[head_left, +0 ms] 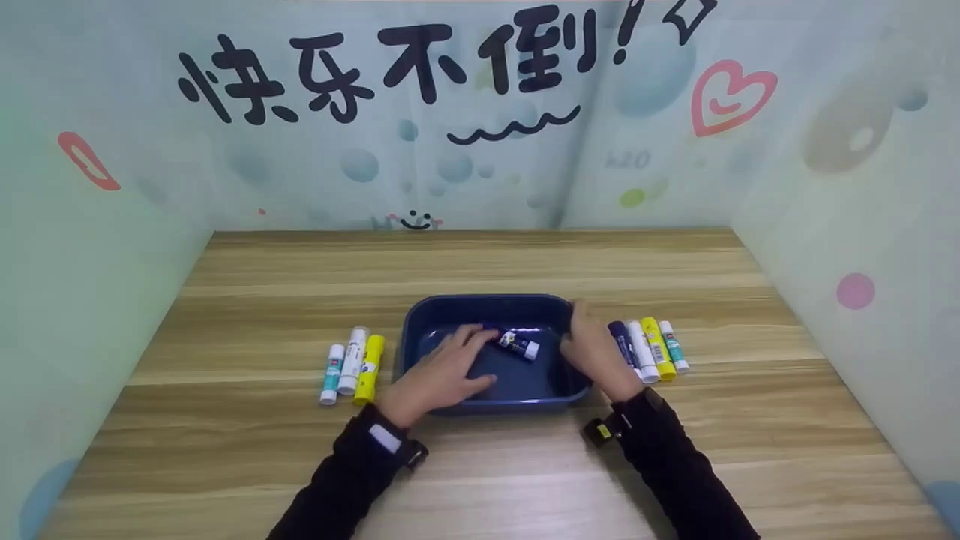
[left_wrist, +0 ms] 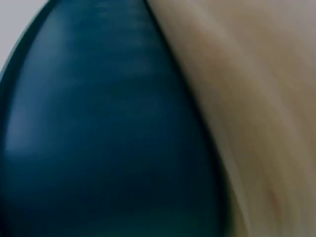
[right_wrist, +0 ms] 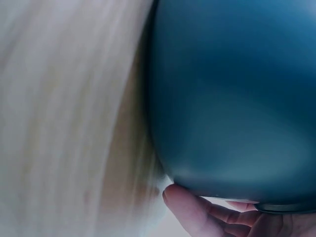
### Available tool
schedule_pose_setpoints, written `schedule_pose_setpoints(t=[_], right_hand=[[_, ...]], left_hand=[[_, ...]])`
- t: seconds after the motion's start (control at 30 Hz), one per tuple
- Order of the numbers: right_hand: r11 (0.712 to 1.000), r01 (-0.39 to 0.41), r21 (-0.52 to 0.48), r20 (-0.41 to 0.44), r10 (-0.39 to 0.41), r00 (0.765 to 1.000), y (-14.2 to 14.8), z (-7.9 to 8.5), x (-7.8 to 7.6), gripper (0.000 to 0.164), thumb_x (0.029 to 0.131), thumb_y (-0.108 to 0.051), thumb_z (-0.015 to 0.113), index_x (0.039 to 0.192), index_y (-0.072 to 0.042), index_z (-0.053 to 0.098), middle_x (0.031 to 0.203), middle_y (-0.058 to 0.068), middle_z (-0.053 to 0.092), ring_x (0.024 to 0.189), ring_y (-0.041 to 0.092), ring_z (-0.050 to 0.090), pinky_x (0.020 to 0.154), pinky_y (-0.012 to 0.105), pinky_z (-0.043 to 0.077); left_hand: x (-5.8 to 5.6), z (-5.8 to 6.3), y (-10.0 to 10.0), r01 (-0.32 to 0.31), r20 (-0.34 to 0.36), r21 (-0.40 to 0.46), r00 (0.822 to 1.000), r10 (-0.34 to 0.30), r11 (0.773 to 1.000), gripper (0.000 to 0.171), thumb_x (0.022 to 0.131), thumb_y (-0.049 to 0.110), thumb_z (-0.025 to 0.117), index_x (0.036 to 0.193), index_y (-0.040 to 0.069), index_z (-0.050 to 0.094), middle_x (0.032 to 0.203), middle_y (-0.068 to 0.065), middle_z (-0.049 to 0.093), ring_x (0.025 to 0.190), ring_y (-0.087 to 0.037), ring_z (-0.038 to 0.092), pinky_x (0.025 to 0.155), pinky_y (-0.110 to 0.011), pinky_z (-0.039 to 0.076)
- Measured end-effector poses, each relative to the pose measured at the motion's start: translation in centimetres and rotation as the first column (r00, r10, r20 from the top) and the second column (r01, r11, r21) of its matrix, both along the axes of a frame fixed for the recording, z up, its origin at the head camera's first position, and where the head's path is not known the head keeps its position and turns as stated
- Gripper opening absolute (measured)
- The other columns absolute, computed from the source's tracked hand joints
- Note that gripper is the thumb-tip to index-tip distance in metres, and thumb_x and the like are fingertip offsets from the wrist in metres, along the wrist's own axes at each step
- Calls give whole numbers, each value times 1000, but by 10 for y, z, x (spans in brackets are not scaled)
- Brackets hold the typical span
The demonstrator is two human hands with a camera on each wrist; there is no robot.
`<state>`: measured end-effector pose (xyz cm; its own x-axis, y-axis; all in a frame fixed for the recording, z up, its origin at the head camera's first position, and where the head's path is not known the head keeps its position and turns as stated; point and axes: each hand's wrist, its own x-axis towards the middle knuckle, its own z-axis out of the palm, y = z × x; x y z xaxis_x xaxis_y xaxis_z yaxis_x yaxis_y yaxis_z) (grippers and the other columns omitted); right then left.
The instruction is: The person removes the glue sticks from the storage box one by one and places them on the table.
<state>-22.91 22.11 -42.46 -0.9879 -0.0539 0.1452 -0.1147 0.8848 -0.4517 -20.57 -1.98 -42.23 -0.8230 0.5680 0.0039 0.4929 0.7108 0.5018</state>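
Note:
A dark blue plastic basin sits on the wooden table. Inside it lies one dark blue glue stick with a white end pointing right. My left hand reaches over the basin's left side, fingers extended and spread, fingertips right at the glue stick's dark end; the thumb stands apart from it. At the right end of the basin my right hand grips the rim, thumb inside and fingers outside. The right wrist view shows the basin's wall with the fingers against its end.
Left of the basin lie a teal-and-white glue stick, a white one and a yellow one. On the right are a dark blue one, a white one, a yellow one and a teal-and-white one.

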Motion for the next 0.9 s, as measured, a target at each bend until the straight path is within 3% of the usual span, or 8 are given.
schedule_pose_setpoints(t=[0.13,0.23,0.4,0.5,0.63,0.77,0.9], right_hand=[[1000,8,-3,8,-8,1000,1,0,-1,50,78,-1,50,124,10,35,90,34,59,76,41,60,64,50,49],[1000,12,-1,19,-12,1000,0,0,-1,51,78,-1,50,125,10,35,91,34,59,76,41,60,65,50,49],[1000,15,-3,19,-15,1000,-1,0,0,50,78,-1,50,124,9,35,92,34,59,77,43,60,65,51,49],[1000,18,-4,10,-18,1000,-1,1,1,49,78,-1,50,124,10,36,92,34,59,79,44,60,66,52,49],[1000,22,9,-11,-22,1000,-2,2,2,49,78,-1,50,123,11,36,89,34,59,77,45,60,64,52,49],[999,31,25,-33,-30,999,-3,2,3,47,78,-1,51,121,12,37,88,34,59,77,45,60,63,53,48],[998,55,34,-87,-52,995,-4,2,6,43,76,0,52,115,11,39,83,32,60,74,46,60,60,53,48]], left_hand=[[0,-1,2,-30,65,-78,997,35,997,57,91,40,55,142,20,39,148,-13,32,135,-37,30,108,-52,28],[0,1,1,19,73,-111,997,-11,994,46,92,38,52,133,18,51,141,-12,44,132,-34,37,109,-50,29],[0,4,1,115,27,-56,993,-114,992,30,94,30,51,115,15,66,118,-5,65,113,-23,56,99,-41,41],[-1,4,1,159,9,-24,987,-159,987,27,94,27,51,109,14,69,109,-2,69,104,-18,62,93,-37,46],[-1,4,1,191,-19,-41,981,-192,981,27,95,26,50,110,15,69,109,-2,69,106,-19,60,95,-38,44],[1,3,1,178,-47,-40,983,-180,983,27,94,26,51,113,16,67,113,-3,67,110,-21,57,98,-39,42],[1,0,1,120,-125,-24,985,-122,993,33,92,28,54,122,16,61,129,-5,56,121,-25,48,103,-42,38]])
